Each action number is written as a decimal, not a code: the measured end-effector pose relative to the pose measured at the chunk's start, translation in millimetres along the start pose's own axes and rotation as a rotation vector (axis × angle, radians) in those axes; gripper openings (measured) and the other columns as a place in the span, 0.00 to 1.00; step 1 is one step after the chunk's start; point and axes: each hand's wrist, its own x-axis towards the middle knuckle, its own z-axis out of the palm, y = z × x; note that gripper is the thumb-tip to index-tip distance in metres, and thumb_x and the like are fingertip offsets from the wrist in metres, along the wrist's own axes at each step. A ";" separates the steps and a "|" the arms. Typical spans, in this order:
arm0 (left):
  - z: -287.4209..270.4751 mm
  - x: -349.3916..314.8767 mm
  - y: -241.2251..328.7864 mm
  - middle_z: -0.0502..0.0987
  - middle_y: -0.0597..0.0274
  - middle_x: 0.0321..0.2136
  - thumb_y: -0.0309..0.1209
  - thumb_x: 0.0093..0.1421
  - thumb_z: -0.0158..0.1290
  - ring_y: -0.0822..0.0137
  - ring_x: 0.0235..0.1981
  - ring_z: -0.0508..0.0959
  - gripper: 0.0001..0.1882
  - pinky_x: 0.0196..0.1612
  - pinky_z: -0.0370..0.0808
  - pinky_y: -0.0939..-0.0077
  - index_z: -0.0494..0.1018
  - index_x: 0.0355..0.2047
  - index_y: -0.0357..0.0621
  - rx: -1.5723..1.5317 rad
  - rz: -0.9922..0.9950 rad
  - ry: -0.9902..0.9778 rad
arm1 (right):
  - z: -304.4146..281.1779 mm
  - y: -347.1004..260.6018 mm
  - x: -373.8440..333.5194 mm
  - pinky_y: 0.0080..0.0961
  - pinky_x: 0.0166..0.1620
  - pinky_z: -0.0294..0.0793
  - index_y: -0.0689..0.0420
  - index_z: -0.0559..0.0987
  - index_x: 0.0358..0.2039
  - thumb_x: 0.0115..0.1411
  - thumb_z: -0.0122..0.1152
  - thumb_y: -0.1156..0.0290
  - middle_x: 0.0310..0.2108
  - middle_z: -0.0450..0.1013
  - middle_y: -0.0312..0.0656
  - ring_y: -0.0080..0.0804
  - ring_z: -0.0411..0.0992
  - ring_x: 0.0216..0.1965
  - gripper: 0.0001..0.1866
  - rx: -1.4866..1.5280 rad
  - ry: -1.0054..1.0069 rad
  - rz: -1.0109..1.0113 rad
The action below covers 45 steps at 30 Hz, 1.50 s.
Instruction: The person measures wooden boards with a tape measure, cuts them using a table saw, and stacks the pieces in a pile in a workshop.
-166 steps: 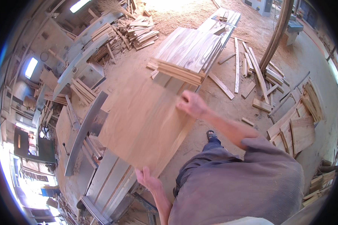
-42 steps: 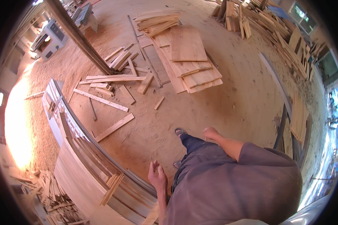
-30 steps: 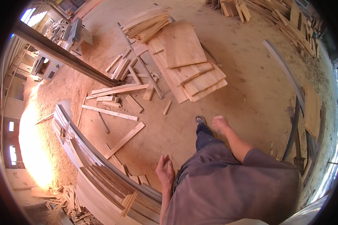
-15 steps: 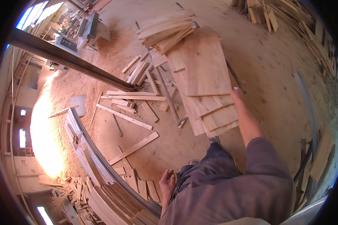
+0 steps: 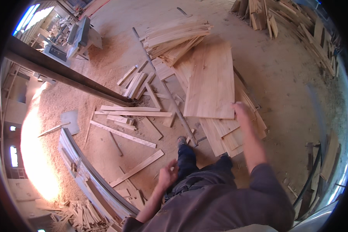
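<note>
My right hand (image 5: 241,111) grips the near right corner of a wide wooden panel (image 5: 210,83), its fingers closed round the edge. That panel lies at an angle over other wooden panels (image 5: 224,133), which are fanned out beneath it. Behind it a stack of narrower boards (image 5: 178,34) rests on the far end of the pile. By my left thigh hangs my left hand (image 5: 168,173), touching no board; its fingers are loosely curled and apart, with nothing in them.
Wood offcuts (image 5: 137,85) lie scattered to the left of the pile, beside a metal bar (image 5: 170,92). A steel beam (image 5: 65,73) slants across the left. Long metal profiles (image 5: 85,166) stand at lower left, near sawdust (image 5: 50,116). More planks (image 5: 313,38) are heaped at far right.
The wide panel has shifted nearer and left over the pile, with my right hand at its corner. My left hand has come up and forward. One foot now shows beside the metal bar.
</note>
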 end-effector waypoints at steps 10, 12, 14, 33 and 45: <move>-89.0 130.9 -33.0 0.82 0.44 0.50 0.27 0.67 0.54 0.61 0.51 0.82 0.24 0.55 0.76 0.70 0.70 0.60 0.26 -0.228 0.086 0.006 | 48.3 105.7 -235.1 0.26 0.37 0.70 0.66 0.81 0.32 0.61 0.62 0.69 0.27 0.74 0.35 0.22 0.68 0.31 0.11 0.124 0.605 0.107; -66.6 132.3 -47.5 0.82 0.46 0.50 0.26 0.66 0.54 0.60 0.49 0.82 0.25 0.54 0.76 0.71 0.68 0.61 0.25 -0.305 0.059 -0.103 | 29.4 151.0 -275.8 0.25 0.37 0.70 0.66 0.81 0.32 0.62 0.61 0.70 0.29 0.75 0.33 0.21 0.68 0.31 0.10 0.128 0.657 0.071; -27.7 118.3 -57.1 0.83 0.47 0.47 0.27 0.65 0.54 0.60 0.47 0.83 0.23 0.51 0.78 0.70 0.72 0.59 0.30 -0.413 0.016 -0.156 | 16.1 180.1 -319.1 0.24 0.37 0.70 0.65 0.82 0.33 0.62 0.61 0.71 0.29 0.75 0.31 0.21 0.68 0.31 0.09 0.089 0.707 0.034; 11.2 175.8 -59.5 0.77 0.57 0.40 0.38 0.62 0.54 0.60 0.45 0.75 0.15 0.46 0.74 0.60 0.76 0.43 0.42 -0.280 -0.305 -0.656 | 113.8 201.8 -351.7 0.24 0.33 0.65 0.65 0.82 0.37 0.64 0.60 0.72 0.28 0.71 0.29 0.20 0.65 0.29 0.09 0.363 0.881 0.113; -45.2 499.4 -126.2 0.73 0.65 0.27 0.32 0.60 0.55 0.69 0.24 0.70 0.06 0.28 0.68 0.72 0.75 0.35 0.44 -0.491 0.144 -0.034 | 276.5 82.1 -219.9 0.28 0.26 0.77 0.67 0.81 0.38 0.65 0.61 0.69 0.29 0.79 0.41 0.31 0.76 0.24 0.11 0.483 0.321 0.416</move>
